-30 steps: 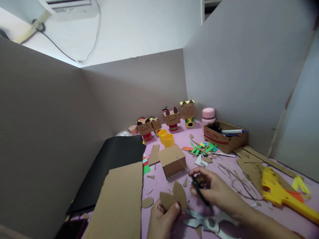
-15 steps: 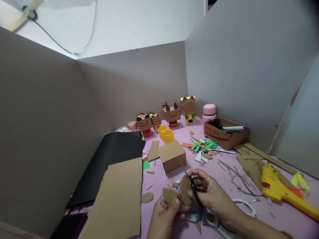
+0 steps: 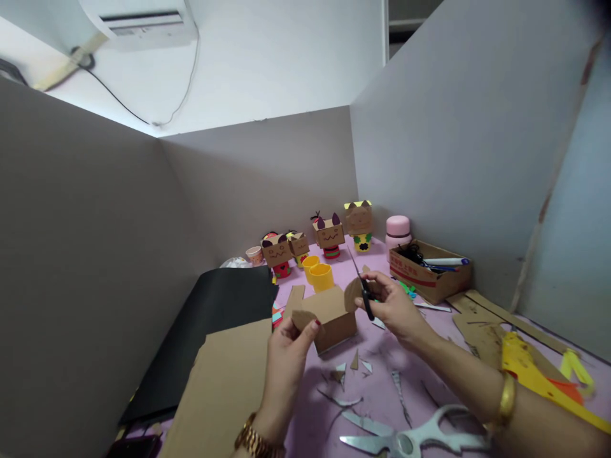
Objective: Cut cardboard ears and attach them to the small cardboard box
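Note:
My left hand (image 3: 289, 346) pinches a small rounded brown cardboard piece (image 3: 301, 317) at the left top edge of a small cardboard box (image 3: 337, 332). In my right hand (image 3: 394, 308) are black-handled scissors (image 3: 366, 299), blades pointing up and away. The same hand also holds a second leaf-shaped cardboard piece (image 3: 352, 295) near the box's right top edge. Whether either piece touches the box, I cannot tell. Large grey metal scissors (image 3: 405, 442) lie on the pink tabletop between my forearms, with thin paper and cardboard scraps (image 3: 354, 360) around them.
Several cardboard-headed figures (image 3: 329, 234) stand at the back beside yellow rings (image 3: 321, 277). At right are a pink bottle (image 3: 398, 230), a box of pens (image 3: 420, 280) and a yellow glue gun (image 3: 529, 369). Black sheets (image 3: 210, 318) and a cardboard sheet (image 3: 229, 388) lie left.
Both hands have moved forward and apart, from the near tabletop up to the box, each taking a cardboard piece along. The grey scissors are now uncovered. The view has tilted up.

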`<state>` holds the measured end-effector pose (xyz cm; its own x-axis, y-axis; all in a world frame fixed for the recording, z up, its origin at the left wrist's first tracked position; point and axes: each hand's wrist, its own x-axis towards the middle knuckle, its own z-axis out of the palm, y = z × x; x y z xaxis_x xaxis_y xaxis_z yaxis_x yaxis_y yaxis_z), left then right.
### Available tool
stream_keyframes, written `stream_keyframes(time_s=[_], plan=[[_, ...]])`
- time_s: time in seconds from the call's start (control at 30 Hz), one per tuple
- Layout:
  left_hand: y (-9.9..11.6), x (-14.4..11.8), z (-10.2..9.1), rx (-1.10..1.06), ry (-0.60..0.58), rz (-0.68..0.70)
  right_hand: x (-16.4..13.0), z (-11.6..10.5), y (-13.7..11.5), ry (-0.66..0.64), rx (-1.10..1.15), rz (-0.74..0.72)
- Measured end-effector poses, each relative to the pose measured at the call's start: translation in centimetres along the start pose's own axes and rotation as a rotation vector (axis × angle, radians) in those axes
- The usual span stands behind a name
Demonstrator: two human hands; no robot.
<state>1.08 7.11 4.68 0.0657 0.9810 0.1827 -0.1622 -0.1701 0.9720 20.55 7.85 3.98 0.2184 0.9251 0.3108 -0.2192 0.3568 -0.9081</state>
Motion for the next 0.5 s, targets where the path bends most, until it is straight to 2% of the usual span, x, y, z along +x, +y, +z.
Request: stream_keyframes(time_s=[0.07,0.2,0.5], plan=[[0.3,1.5,0.3,0.021,-0.003,0.031,1.2,0.5,0.2,-0.009,0.002,-0.024],[-0.5,3.4,0.7,0.066,-0.025,0.034,2.2,1.5,1.3,-0.015,0.017,-0.039],[-1.1,3.7,0.8,0.126,-0.029,0.042,2.2,1.3,2.1,-0.065,0.004,-0.044]])
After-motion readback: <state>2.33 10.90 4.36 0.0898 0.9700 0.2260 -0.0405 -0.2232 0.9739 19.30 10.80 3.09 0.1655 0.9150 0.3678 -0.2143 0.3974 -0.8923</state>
